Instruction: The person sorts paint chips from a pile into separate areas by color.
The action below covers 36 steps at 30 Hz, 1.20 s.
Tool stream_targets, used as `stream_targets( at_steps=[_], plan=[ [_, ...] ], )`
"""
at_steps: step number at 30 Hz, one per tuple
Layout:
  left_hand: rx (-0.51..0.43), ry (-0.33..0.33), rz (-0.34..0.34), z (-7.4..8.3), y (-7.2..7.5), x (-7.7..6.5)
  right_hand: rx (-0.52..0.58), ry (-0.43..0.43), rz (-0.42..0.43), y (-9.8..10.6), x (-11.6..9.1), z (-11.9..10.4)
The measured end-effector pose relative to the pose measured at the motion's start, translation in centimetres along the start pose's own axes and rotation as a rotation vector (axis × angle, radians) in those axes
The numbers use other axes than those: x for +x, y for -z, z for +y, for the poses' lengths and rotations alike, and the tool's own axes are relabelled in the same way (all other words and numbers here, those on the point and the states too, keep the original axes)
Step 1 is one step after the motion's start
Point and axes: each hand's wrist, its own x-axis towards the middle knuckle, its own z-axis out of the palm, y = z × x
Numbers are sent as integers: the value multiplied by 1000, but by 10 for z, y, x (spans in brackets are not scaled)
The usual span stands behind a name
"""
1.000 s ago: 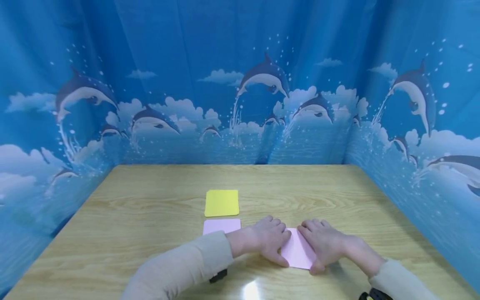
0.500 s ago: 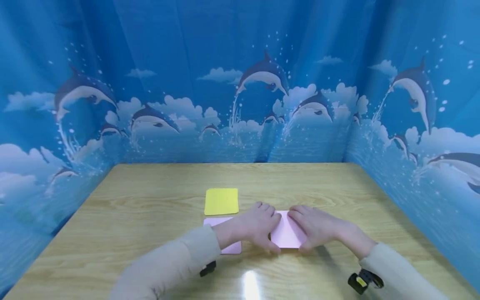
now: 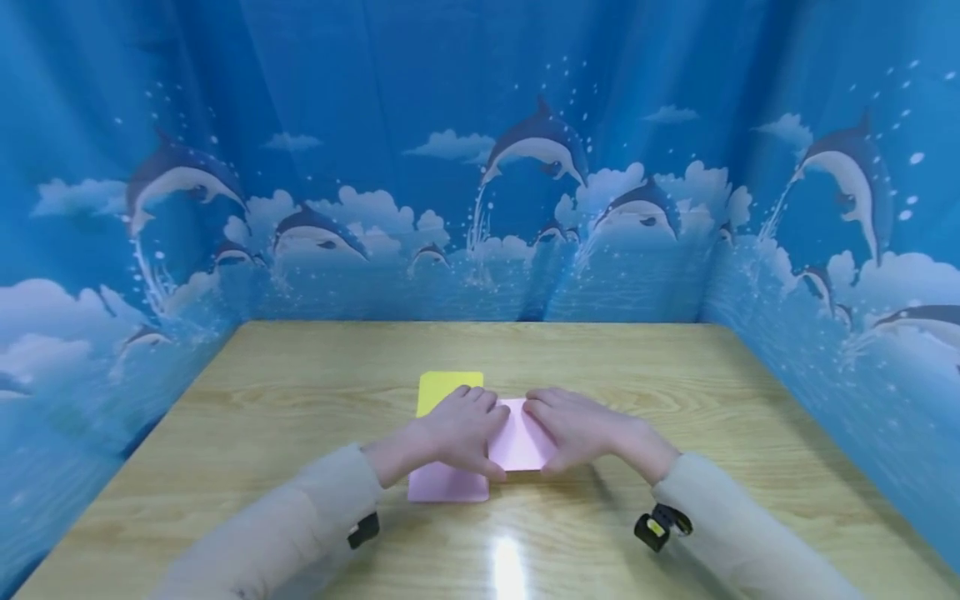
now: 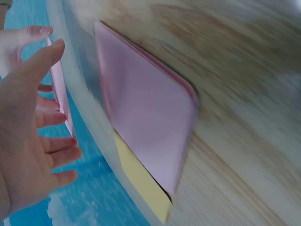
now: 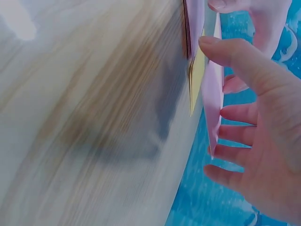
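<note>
Both hands hold one pink square paper (image 3: 517, 437) by its opposite sides, raised over the table. My left hand (image 3: 457, 429) grips its left edge, thumb on the near side and fingers on the far side. The right hand (image 3: 577, 429) grips the right edge in the same way. Below and left lies a pink square stack (image 4: 141, 103) with rounded corners, partly covered by the left hand in the head view. Just beyond it is a yellow square stack (image 3: 446, 390). Layered edges show on both stacks in the right wrist view.
The wood-grain table (image 3: 300, 367) is bordered at the back and sides by a blue curtain (image 3: 337, 125) printed with dolphins. A black device (image 3: 652, 529) is strapped at the right wrist, another (image 3: 363, 530) at the left.
Both hands have carried the pink paper leftward and away from the body, up to the stacks. The left hand now overlaps the yellow stack in the head view.
</note>
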Motion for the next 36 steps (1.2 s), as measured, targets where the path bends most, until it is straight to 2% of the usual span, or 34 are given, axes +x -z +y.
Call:
stream_targets(
  at_steps=[4, 10, 16, 24, 29, 36],
  plan=[
    [-38, 28, -19, -10, 0, -12, -19, 17, -2, -2, 13, -6],
    [-72, 24, -20, -23, -2, -28, -42, 51, -14, -4, 28, -17],
    [-152, 36, -83, -34, -4, -45, -56, 60, -50, -9, 43, -31],
    [-186, 28, -145, -43, -12, -64, -50, 52, -122, -18, 61, -50],
    [-173, 32, -183, -43, -18, -69, -83, 63, -144, -24, 67, -58],
    [-182, 34, -179, -42, -20, -70, -118, 51, -144, -27, 70, -62]
  ],
)
